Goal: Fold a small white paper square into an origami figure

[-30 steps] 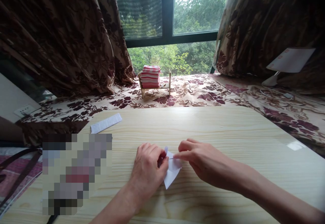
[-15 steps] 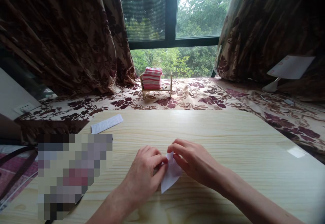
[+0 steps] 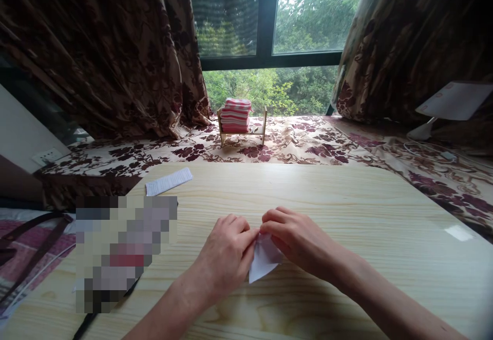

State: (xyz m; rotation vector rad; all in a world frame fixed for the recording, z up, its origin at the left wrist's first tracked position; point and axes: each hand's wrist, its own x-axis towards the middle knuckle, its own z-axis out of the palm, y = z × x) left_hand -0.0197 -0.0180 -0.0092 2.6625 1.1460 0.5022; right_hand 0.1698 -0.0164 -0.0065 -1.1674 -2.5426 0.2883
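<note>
Closed in since the earlier frame, with left hand (image 3: 233, 247) and right hand (image 3: 292, 234) now nearly meeting fingertip to fingertip. Clamped in each grip: white paper (image 3: 263, 262), front-centre over worktop (image 3: 327, 196). Points narrow tip nearward, slightly left; long axis runs far to near. Hidden at far end by fingers. Off left, well apart: pale strip (image 3: 168, 181), pixelated item (image 3: 129, 250). Far and right edges well away, wood grain between.

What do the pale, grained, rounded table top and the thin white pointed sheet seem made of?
The table top looks like glossy wood or printed laminate: grain lines and sheen fit both. The sheet is probably matte paper, with crisp edges.
</note>
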